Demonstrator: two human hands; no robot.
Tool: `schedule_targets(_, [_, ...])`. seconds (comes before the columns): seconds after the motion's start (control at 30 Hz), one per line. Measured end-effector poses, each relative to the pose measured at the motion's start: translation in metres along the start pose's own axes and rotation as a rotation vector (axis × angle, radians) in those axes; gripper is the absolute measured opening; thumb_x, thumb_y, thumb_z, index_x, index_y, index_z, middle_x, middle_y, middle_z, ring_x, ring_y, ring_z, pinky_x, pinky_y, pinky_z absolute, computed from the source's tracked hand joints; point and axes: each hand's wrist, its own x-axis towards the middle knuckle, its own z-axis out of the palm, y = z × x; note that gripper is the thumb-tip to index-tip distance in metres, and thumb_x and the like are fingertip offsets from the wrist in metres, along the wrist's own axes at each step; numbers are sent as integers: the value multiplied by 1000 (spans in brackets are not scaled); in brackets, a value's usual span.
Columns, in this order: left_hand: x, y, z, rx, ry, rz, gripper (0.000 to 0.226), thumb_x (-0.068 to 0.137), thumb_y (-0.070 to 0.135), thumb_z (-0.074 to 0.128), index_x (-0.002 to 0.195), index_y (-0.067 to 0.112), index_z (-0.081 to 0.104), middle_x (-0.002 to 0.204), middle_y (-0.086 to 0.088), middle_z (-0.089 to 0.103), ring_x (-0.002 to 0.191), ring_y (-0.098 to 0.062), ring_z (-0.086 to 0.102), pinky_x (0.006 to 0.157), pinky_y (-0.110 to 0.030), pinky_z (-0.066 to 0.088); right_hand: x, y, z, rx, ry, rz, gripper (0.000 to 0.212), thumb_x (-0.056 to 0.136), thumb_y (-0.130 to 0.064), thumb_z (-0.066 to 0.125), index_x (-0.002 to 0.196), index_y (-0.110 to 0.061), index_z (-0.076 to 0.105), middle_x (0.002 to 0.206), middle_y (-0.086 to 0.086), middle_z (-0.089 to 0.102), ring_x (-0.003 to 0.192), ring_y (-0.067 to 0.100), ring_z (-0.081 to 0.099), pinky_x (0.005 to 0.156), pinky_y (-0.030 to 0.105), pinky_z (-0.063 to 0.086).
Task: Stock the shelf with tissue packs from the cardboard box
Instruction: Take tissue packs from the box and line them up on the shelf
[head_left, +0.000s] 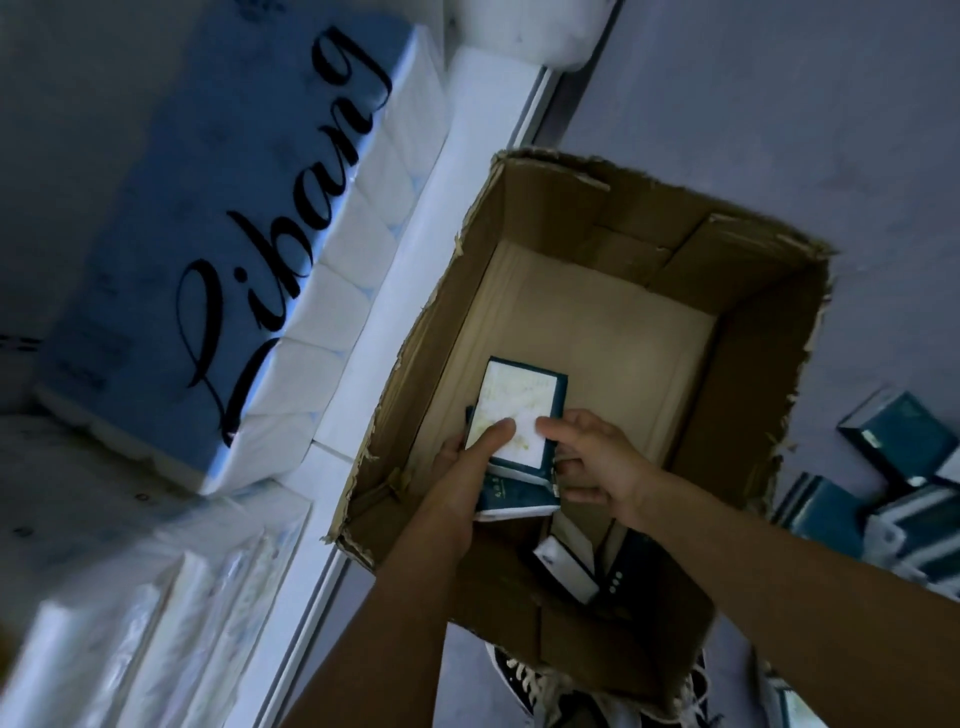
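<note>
Brown corrugated cardboard box (613, 332), open-topped with torn flaps, sits on the pale grey floor (779, 130) just beside the white shelf edge (415, 270), and both hands are down inside it. The left hand (462, 467) grips a small stack of dark teal tissue packs (514, 415) from the left, its thumb laid flat across the white face of the top pack and its fingers curled underneath. The right hand (597, 462) pinches the same stack from the right, thumb tip on the top face and fingers wrapped round the lower packs. The stack's long axis points away from the person, toward the far wall of the box, and it sits between the 2 hands near the box's near-left corner. How many packs it holds I cannot tell.

The shelf lies to the left of the box, so the left hand is the nearer one for carrying the stack across; the lift probably needs to clear the torn left wall first.

More teal packs (571, 566) lie loose in the shadowed near end of the box, while the far end shows bare cardboard. On the shelf stand large blue-and-white tissue bundles (249, 208) with black script lettering, and clear-wrapped white packs (156, 597) sit lower down. Several teal packs are scattered on the floor to the right (893, 478). Light is dim and bluish, and the edges of the view are blurred.
</note>
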Motion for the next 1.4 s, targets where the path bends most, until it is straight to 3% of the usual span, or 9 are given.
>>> schedule_targets(0.17, [-63, 14, 8, -11, -64, 95, 105, 40, 62, 94, 133, 30, 59, 118, -3, 73, 108, -28, 70, 95, -51, 56, -56, -22, -5, -14, 8, -23, 50, 79, -56, 70, 118, -28, 55, 112, -3, 62, 99, 15, 59, 94, 43, 49])
schedule_targets(0.4, [-148, 49, 27, -92, -96, 126, 102, 50, 55, 93, 140, 27, 54, 119, -6, 73, 110, -28, 69, 88, -44, 58, -134, -71, -13, 17, 34, -88, 50, 75, -37, 81, 115, -17, 58, 112, 6, 67, 102, 24, 63, 88, 42, 53])
schedule_targets(0.6, [-226, 98, 34, -358, -213, 25, 69, 89, 74, 40, 116, 20, 75, 121, -16, 71, 107, -36, 70, 86, -46, 55, -210, -119, -21, 71, 26, -188, 24, 87, -23, 70, 106, -15, 57, 92, 2, 69, 81, 16, 65, 58, 23, 50])
schedule_targets(0.67, [-248, 112, 34, -355, -256, 39, 57, 91, 61, 49, 106, 16, 80, 118, -18, 72, 102, -36, 71, 86, -45, 54, -235, -133, -22, 79, 14, -218, 16, 89, -20, 67, 102, -15, 59, 88, 2, 70, 78, 15, 66, 53, 20, 49])
schedule_targets(0.77, [-285, 137, 38, -347, -214, 67, 54, 81, 44, 69, 123, 11, 70, 118, -20, 72, 109, -39, 67, 92, -49, 54, -275, -157, -22, 97, -3, -260, 22, 91, -21, 64, 111, -14, 58, 98, 7, 70, 85, 20, 66, 59, 26, 51])
schedule_targets(0.97, [-354, 180, 41, -359, -128, 205, 36, 93, 35, 66, 123, 16, 66, 106, -16, 76, 92, -33, 73, 80, -43, 59, -347, -211, -27, 104, 96, -369, 24, 89, -22, 66, 109, -11, 59, 95, 11, 71, 82, 25, 68, 64, 37, 58])
schedule_targets(1.03, [-377, 189, 40, -340, -82, 268, 29, 93, 32, 67, 118, 19, 67, 102, -13, 77, 93, -33, 73, 85, -46, 58, -372, -226, -26, -6, 196, -494, 20, 89, -22, 67, 100, -12, 53, 93, 9, 69, 78, 21, 67, 66, 38, 59])
schedule_targets(1.17, [-426, 207, 41, -334, -26, 361, 25, 93, 30, 69, 116, 21, 66, 102, -11, 77, 97, -35, 73, 91, -53, 57, -419, -242, -14, -649, 455, -857, 35, 82, -37, 70, 99, -26, 41, 90, -9, 57, 78, 13, 60, 70, 38, 55])
schedule_targets(1.4, [-513, 238, 43, -449, -48, 426, 33, 94, 40, 66, 122, 22, 62, 101, -11, 77, 83, -27, 75, 67, -40, 61, -499, -256, 27, -1050, 325, -1290, 36, 77, -33, 66, 92, -29, 33, 86, -11, 46, 74, 10, 44, 62, 29, 37])
